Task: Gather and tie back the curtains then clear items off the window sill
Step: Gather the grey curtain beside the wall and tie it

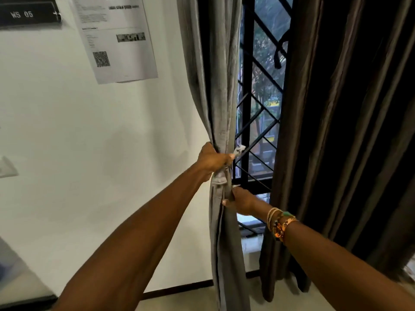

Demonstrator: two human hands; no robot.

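person stands at window, both arms stretched out. grey curtain hangs centre frame, bunched into a narrow column. left hand grips the bunch at mid-height, fingers curled tight round it, thumb side toward the white wall. a small pale scrap sticks out past the fingertips, cannot tell what it is. just under that hand a grey fabric band wraps the bunch. right hand sits just below, to the right, fingers and thumb pinching a fold of the grey cloth near the band. stack of bracelets on the right wrist. dark brown curtain hangs loose over the right half of frame, not gathered. between the two curtains a black diamond window grille, trees outside. window sill shows as a pale strip lower centre, mostly hidden by cloth, contents unclear. upper left: printed sheet with qr code on the wall, dark sign reading "ws 05" beside it.
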